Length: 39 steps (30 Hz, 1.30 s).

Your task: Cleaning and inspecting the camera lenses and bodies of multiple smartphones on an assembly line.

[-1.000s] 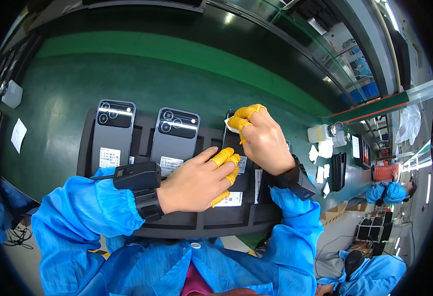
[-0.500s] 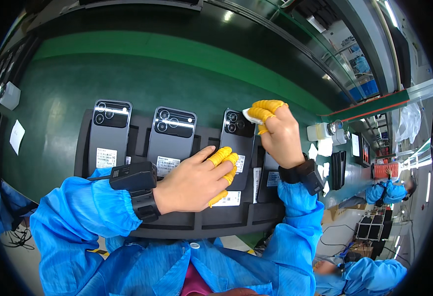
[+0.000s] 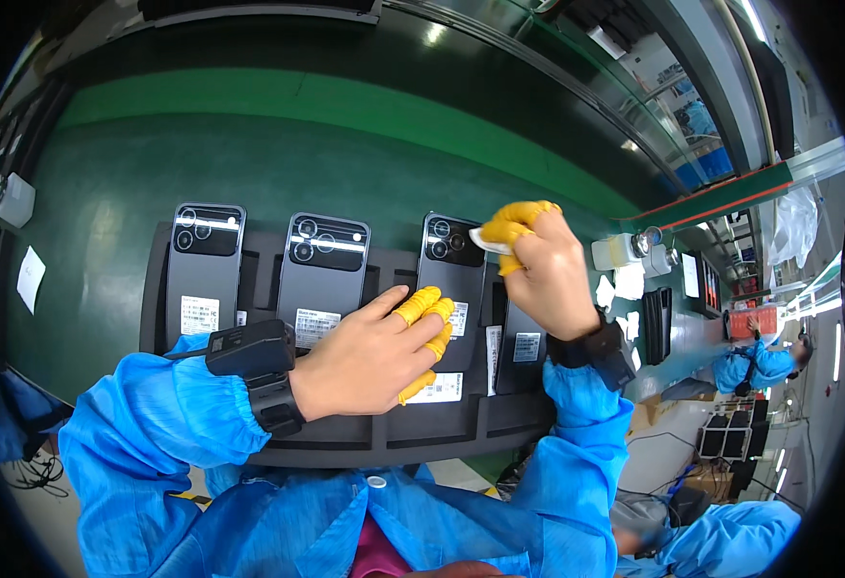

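Note:
Several dark grey smartphones lie back side up in a black tray (image 3: 374,435), among them a left phone (image 3: 203,275) and a middle phone (image 3: 318,279). My left hand (image 3: 369,356), with yellow covers on its fingers, rests over the lower part of the third phone (image 3: 459,279), fingers spread and pressing lightly on it. My right hand (image 3: 543,270), also with yellow finger covers, pinches a folded white wiping cloth (image 3: 482,240) against that phone's camera panel. Beside my right wrist, a fourth phone (image 3: 522,347) is partly hidden by it.
White-bodied bottles with metal tops, one at left (image 3: 16,200) and one at right (image 3: 615,252), stand on the green bench (image 3: 114,154). White cloth pieces (image 3: 628,281) and a stack of black trays (image 3: 659,313) lie at right. People in blue coats (image 3: 731,539) are nearby.
The whole view has shifted slightly, with the phones a little farther left. My right hand and cloth have moved slightly over the camera end; my left hand stays on the phone.

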Tool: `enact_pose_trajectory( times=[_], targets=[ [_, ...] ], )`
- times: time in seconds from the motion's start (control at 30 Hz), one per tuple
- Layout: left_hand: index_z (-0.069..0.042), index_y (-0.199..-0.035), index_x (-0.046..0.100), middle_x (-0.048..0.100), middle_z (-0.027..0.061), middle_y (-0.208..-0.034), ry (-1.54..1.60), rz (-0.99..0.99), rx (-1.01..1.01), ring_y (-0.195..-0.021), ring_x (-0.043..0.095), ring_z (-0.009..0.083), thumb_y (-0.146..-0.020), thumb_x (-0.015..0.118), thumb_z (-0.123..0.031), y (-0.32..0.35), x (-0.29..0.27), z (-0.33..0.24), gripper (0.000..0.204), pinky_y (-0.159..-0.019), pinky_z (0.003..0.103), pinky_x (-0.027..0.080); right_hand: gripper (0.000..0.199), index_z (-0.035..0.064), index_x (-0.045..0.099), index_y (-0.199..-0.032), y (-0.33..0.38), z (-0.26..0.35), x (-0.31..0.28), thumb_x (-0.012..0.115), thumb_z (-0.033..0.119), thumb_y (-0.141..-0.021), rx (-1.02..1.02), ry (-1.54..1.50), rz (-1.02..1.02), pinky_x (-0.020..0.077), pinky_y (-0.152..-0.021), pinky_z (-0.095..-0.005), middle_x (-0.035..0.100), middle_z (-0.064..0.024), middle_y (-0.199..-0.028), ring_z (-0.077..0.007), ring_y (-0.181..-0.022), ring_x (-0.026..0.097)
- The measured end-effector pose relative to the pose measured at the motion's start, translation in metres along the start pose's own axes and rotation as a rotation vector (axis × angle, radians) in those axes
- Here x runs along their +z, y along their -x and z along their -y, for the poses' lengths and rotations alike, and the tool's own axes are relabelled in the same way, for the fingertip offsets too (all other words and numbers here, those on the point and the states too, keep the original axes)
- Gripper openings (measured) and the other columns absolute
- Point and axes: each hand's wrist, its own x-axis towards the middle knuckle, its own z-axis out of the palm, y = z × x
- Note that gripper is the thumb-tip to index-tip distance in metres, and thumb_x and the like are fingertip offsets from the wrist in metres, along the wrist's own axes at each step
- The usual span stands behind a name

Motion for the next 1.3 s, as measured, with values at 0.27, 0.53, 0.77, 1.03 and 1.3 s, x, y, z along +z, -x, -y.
enact_pose_trajectory(
  times=[0.27,0.53,0.77,1.03,1.3],
  targets=[
    [-0.001,-0.114,0.065,0.058,0.0129,-0.120,0.016,-0.054,0.016,-0.116,0.056,0.0287,-0.084,0.064,-0.033,0.000,0.002,0.002,0.044,-0.111,0.047,0.034,0.022,-0.0008,0.071,-0.079,-0.006,0.013,0.001,0.063,-0.005,-0.059,0.050,0.053,0.149,0.0517,-0.073,-0.0400,0.062,-0.0153,-0.087,-0.0337,-0.084,0.059],
    [-0.001,-0.113,0.065,0.058,0.0131,-0.119,0.029,-0.049,0.008,-0.114,0.057,0.0293,-0.084,0.064,-0.032,0.000,0.003,0.002,0.042,-0.110,0.047,0.034,0.023,-0.0011,0.071,-0.082,-0.011,0.007,0.003,0.059,-0.009,-0.063,0.083,-0.088,0.058,0.0531,-0.075,-0.0417,0.064,-0.0159,-0.088,-0.0342,-0.083,0.061],
    [-0.001,-0.112,0.065,0.059,0.0125,-0.117,0.017,-0.090,0.027,-0.112,0.058,0.0287,-0.084,0.065,-0.031,0.002,0.001,0.002,0.041,-0.110,0.048,0.034,0.016,-0.0009,0.069,-0.077,0.007,0.001,0.010,0.063,-0.007,-0.063,0.002,0.014,0.050,0.0547,-0.070,-0.0402,0.061,-0.0138,-0.079,-0.0331,-0.080,0.063],
    [-0.001,-0.113,0.065,0.058,0.0125,-0.118,-0.015,-0.063,0.013,-0.113,0.057,0.0278,-0.085,0.064,-0.032,0.000,0.002,0.001,0.042,-0.111,0.047,0.034,0.029,-0.0003,0.072,-0.087,0.014,0.022,-0.008,0.063,-0.010,-0.062,0.014,-0.090,0.013,0.0546,-0.073,-0.0389,0.064,-0.0146,-0.089,-0.0326,-0.082,0.063],
    [-0.001,-0.114,0.064,0.057,0.0127,-0.119,0.013,-0.023,-0.003,-0.114,0.057,0.0282,-0.085,0.064,-0.032,0.001,0.003,0.002,0.042,-0.111,0.047,0.034,0.020,-0.0019,0.069,-0.082,0.015,0.012,0.012,0.064,-0.007,-0.064,0.015,-0.002,0.076,0.0545,-0.072,-0.0391,0.064,-0.0143,-0.090,-0.0317,-0.084,0.062]
  ],
)
